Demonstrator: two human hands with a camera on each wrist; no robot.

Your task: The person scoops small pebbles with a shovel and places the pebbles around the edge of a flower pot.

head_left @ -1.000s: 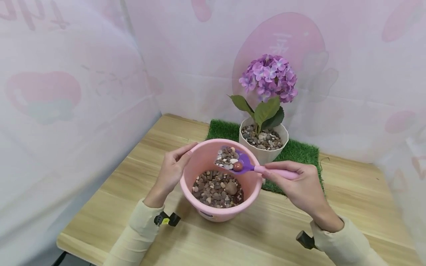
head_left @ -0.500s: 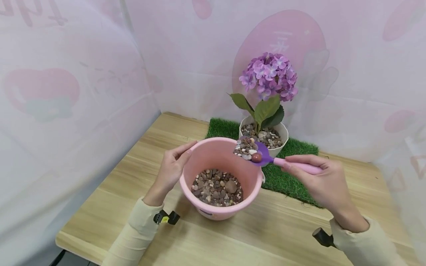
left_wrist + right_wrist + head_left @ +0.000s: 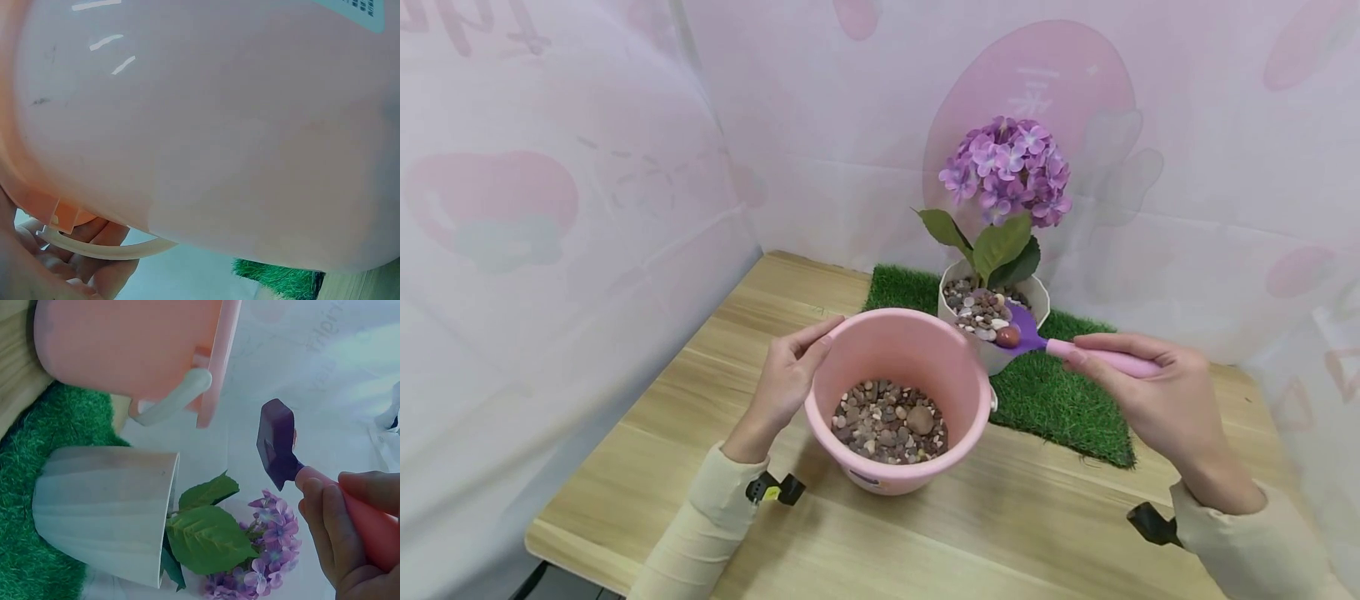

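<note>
My right hand (image 3: pixel 1165 392) grips the pink handle of a small purple shovel (image 3: pixel 1028 327), whose blade carries a load of pebbles (image 3: pixel 983 313) with one larger reddish-brown stone. In the head view the loaded blade overlaps the near rim of the white flowerpot (image 3: pixel 996 360); the right wrist view shows the shovel (image 3: pixel 276 440) held up above pot height. A pink bucket (image 3: pixel 891 477) stands at the front with pebbles (image 3: pixel 887 425) on its bottom. My left hand (image 3: pixel 778 387) holds the bucket's left rim, with the white bail (image 3: pixel 119 251) by its fingers in the left wrist view.
Purple hydrangea flowers (image 3: pixel 1006 171) with green leaves (image 3: pixel 1002 250) rise from the pebble-filled pot. Under the pot lies a green artificial grass mat (image 3: pixel 1067 417) on the wooden table (image 3: pixel 685 417). Pink-printed white cloth (image 3: pixel 820 133) hangs behind and at the sides.
My right hand has carried the loaded shovel from over the bucket rightward and back toward the flowerpot. The left hand stays on the bucket's rim.
</note>
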